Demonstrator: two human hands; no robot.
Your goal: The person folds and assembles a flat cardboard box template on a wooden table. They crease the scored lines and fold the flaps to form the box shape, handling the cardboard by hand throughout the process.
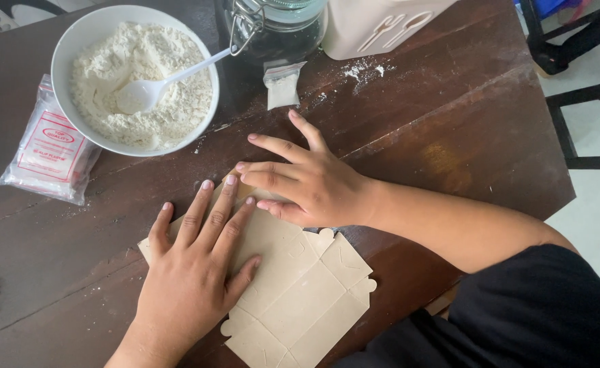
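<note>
A flat unfolded cardboard box [300,293] lies on the dark wooden desk [450,129] at about 6 o'clock. The left hand [194,272] rests flat on its left part, fingers spread, gripping nothing. The right hand [306,180] lies at the box's upper edge, fingers stretched toward 9 o'clock, pressing down on it, also grasping nothing. At 11 o'clock stands a white bowl [68,51] of flour [170,95] with a white spoon [150,90] in it. A packet of plastic bags [48,153] lies at 9 o'clock, touching the bowl. A small flour-filled bag [283,85] lies at 12 o'clock before a glass jar [279,31].
</note>
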